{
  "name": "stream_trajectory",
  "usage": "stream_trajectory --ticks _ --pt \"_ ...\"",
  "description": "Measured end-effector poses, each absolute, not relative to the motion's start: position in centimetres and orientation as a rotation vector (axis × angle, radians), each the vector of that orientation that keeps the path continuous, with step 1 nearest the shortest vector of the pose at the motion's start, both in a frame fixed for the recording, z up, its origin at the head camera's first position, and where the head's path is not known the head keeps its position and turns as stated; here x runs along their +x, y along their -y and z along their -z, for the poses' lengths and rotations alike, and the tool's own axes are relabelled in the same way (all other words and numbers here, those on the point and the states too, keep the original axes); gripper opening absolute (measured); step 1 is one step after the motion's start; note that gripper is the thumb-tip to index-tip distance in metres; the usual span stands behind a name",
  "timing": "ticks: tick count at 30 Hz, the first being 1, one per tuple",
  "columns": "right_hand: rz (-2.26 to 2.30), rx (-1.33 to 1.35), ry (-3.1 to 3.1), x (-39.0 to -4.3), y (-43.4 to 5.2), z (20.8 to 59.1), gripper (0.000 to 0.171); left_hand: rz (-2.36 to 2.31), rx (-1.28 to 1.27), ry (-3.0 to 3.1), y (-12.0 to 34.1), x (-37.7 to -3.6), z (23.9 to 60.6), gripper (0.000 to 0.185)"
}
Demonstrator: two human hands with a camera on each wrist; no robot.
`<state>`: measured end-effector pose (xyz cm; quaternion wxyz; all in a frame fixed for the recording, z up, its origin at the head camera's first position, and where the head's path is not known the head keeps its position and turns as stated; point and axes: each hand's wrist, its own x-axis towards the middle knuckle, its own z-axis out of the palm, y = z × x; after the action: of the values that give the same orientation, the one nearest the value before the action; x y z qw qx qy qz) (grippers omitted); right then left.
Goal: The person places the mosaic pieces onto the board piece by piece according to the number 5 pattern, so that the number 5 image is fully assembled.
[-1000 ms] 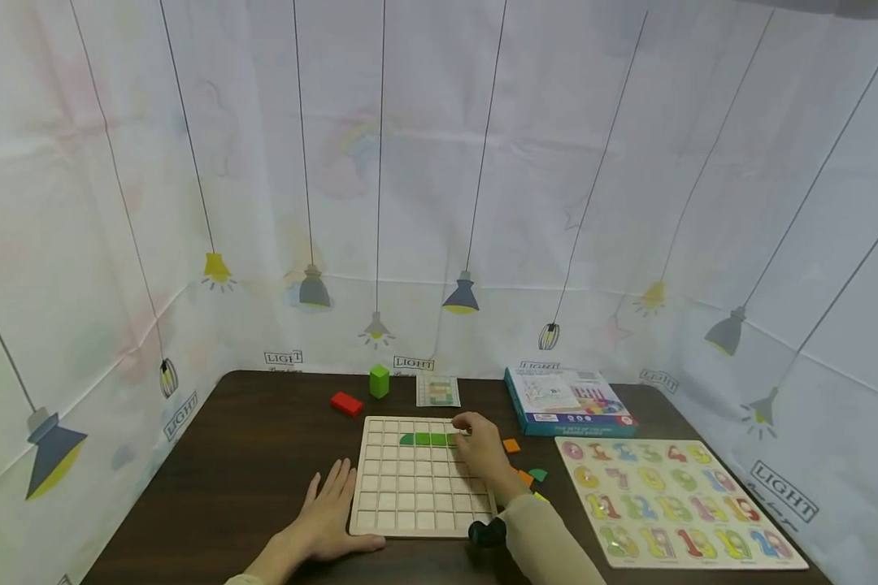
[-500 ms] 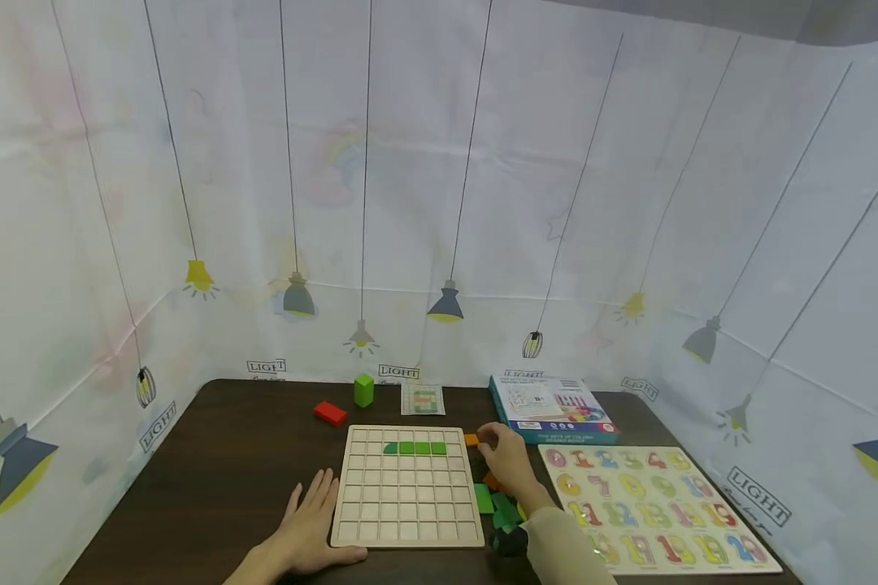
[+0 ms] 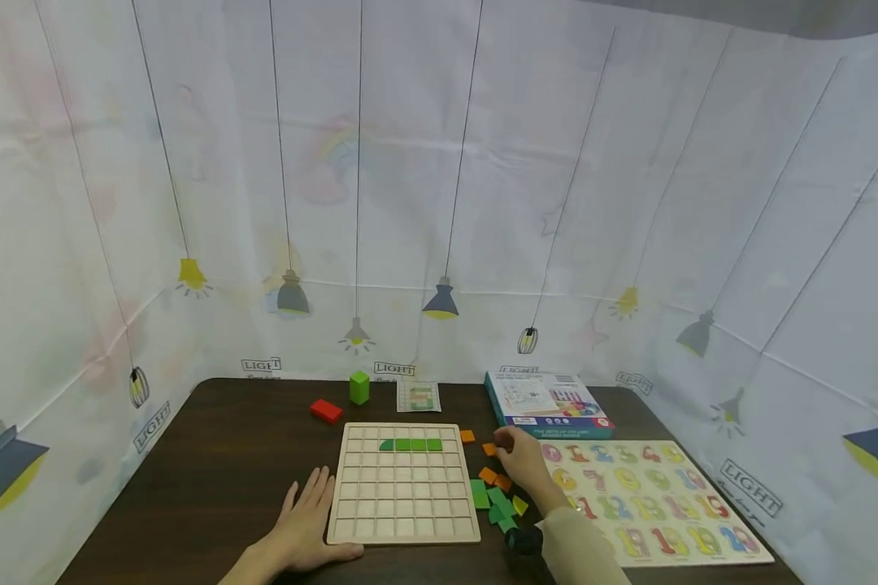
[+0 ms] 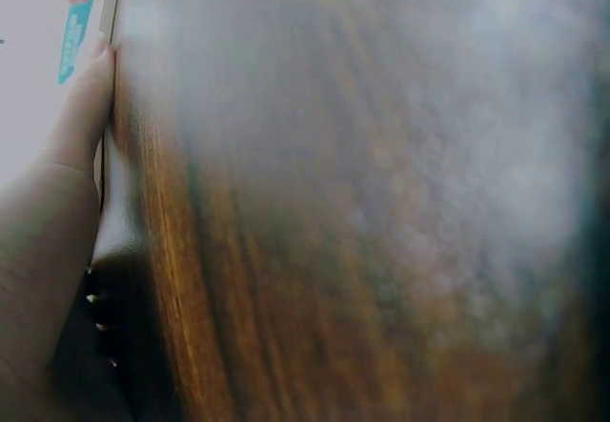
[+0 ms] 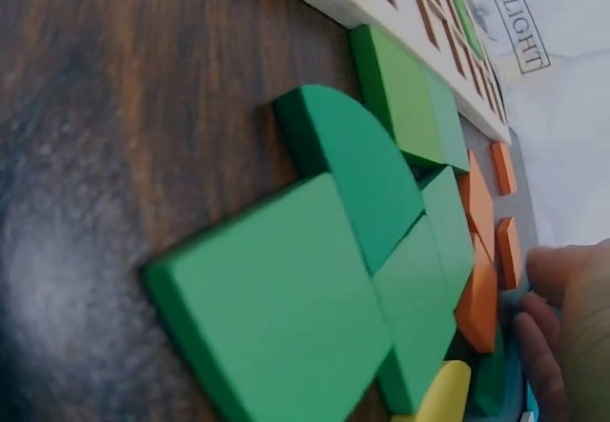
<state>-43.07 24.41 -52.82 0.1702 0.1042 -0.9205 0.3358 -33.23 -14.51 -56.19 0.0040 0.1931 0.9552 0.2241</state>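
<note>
A wooden grid board (image 3: 402, 487) lies on the dark table (image 3: 227, 471), with a row of green pieces (image 3: 410, 444) in its second row. My left hand (image 3: 309, 520) rests flat on the table at the board's left edge, fingers straight; in the left wrist view its thumb (image 4: 81, 108) lies against the board's side. My right hand (image 3: 521, 460) is right of the board, its fingertips (image 5: 558, 293) curled at a small orange piece (image 3: 489, 449). Whether it pinches the piece is unclear. Loose green, orange and yellow pieces (image 3: 494, 494) (image 5: 381, 251) lie below that hand.
Another orange piece (image 3: 467, 436) sits by the board's top right corner. A number puzzle (image 3: 644, 500) lies at the right, a blue box (image 3: 549, 404) behind it. A red block (image 3: 326, 410), a green cube (image 3: 359, 387) and a pattern card (image 3: 419, 396) stand at the back.
My right hand left the green row on the board and moved right and nearer, past one orange piece to another. The left hand stayed flat. The head view shifted a little.
</note>
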Motion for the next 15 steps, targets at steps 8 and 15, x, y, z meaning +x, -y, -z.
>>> stream_trajectory --ticks 8,15 --pt "-0.993 0.293 2.675 -42.69 -24.13 52.92 0.024 -0.705 0.61 -2.975 14.73 -33.35 56.24 0.123" --pt "-0.984 0.262 2.72 -42.59 -24.15 52.67 0.02 -0.716 0.603 -2.963 14.75 -33.24 56.06 0.123"
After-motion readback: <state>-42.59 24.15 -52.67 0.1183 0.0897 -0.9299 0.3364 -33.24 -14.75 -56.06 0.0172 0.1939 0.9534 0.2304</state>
